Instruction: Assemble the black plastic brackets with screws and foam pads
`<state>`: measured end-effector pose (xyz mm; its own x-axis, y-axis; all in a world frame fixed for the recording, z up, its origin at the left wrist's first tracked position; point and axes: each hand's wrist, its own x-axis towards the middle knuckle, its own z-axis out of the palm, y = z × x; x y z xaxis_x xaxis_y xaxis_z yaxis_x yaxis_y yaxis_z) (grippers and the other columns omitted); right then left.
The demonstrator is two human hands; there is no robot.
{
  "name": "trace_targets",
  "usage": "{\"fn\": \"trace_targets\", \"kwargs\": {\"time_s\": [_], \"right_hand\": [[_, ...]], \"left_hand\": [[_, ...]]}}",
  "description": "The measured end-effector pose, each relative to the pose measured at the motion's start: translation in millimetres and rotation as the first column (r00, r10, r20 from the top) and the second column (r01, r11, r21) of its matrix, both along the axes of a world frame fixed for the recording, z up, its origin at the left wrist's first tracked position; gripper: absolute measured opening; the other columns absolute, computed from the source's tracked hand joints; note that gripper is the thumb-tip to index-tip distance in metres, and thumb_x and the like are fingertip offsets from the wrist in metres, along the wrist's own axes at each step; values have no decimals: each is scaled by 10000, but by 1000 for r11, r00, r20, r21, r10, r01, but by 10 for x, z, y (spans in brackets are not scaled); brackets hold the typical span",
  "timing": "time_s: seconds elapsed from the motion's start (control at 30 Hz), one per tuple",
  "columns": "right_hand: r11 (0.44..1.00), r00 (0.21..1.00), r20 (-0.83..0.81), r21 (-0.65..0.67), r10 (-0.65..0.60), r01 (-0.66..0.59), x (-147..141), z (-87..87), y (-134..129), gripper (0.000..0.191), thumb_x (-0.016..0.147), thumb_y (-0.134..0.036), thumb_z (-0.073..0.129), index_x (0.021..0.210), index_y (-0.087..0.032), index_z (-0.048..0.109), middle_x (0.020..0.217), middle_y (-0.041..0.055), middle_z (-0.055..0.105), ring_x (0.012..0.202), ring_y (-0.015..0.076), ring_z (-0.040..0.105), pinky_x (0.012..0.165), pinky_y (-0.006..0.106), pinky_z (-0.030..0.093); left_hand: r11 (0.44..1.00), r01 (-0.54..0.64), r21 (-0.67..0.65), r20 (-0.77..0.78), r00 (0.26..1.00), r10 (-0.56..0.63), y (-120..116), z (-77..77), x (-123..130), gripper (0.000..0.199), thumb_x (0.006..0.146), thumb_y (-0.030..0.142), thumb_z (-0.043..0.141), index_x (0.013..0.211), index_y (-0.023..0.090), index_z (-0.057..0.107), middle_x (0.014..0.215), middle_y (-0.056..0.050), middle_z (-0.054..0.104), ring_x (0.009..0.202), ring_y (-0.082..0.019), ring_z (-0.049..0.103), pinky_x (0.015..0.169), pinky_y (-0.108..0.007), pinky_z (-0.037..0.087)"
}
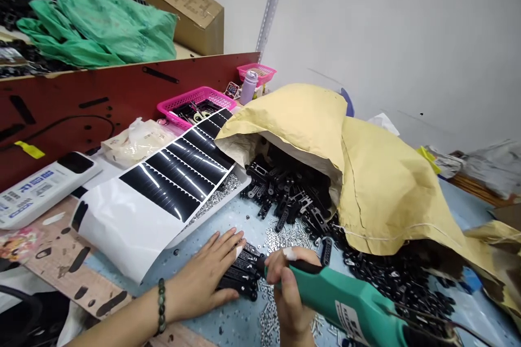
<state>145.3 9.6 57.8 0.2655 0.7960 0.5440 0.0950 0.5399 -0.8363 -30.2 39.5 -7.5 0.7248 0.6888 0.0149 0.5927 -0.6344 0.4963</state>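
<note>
My right hand [291, 287] is wrapped round the front of a green electric screwdriver [345, 298], whose dark tip points left at a row of black plastic parts [240, 276]. These parts lie side by side on the blue table surface. My left hand [207, 276] lies flat with its fingers spread, the fingertips touching the upper left of the row. Small silver screws [271, 314] are scattered under and around my right hand. A bead bracelet [161, 306] circles my left wrist. What the tip touches is too small to tell.
Open paper sacks [391, 190] spill black parts [285, 190] at centre and right. A white tray of screws [220, 200] sits partly under a black-and-white sheet [126, 217]. Behind are a pink basket [171, 105], a purple bottle [248, 87] and a red-brown board [122, 87].
</note>
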Motion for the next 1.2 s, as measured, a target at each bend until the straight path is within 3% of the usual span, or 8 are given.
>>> {"fn": "trace_targets", "kwargs": {"time_s": [0.13,0.33,0.6,0.8,0.97,1.2], "right_hand": [[1000,1000,18,-22,-19,19,-5,-10,-44,95,939,-301,480,990,-221,490,571,-71,475,515,131,510,611,323,467],[998,999,-45,56,-5,7,3,80,-48,102,942,-308,463,979,-218,491,566,-76,441,463,112,451,553,300,440],[1000,1000,22,-15,-16,17,-20,29,-4,85,940,-291,470,985,-227,502,566,-64,473,507,136,495,579,316,459],[998,998,10,32,54,-55,40,76,-6,115,946,-317,471,1016,-234,512,538,-76,455,430,111,435,520,292,426],[984,984,25,-29,174,-174,152,148,-5,133,945,-358,481,1016,-249,513,534,-68,475,417,120,457,512,314,435],[989,991,30,-83,129,-126,88,99,53,91,935,-320,488,973,-238,487,547,-70,474,450,127,482,547,321,445]], "left_hand": [[999,-10,-41,-24,1000,9,-3,17,2,893,854,514,612,1523,289,66,1589,-54,141,1452,-297,99,1165,-528,168],[997,-8,-72,-32,999,5,-2,18,10,854,861,505,593,1521,273,104,1591,-50,130,1455,-284,83,1173,-512,136],[999,-15,-41,21,1000,16,-10,8,11,866,854,488,610,1522,273,104,1583,-62,179,1446,-303,131,1165,-525,163],[998,-15,-59,28,999,17,-10,23,6,849,864,473,599,1523,273,104,1583,-53,179,1447,-298,130,1167,-529,157],[996,-17,-86,31,999,20,-9,40,2,823,881,506,562,1524,280,101,1586,-46,169,1448,-297,125,1168,-528,151],[997,-20,-78,45,999,24,-10,37,6,851,861,484,599,1523,268,110,1582,-54,185,1446,-296,135,1173,-520,140]]}}
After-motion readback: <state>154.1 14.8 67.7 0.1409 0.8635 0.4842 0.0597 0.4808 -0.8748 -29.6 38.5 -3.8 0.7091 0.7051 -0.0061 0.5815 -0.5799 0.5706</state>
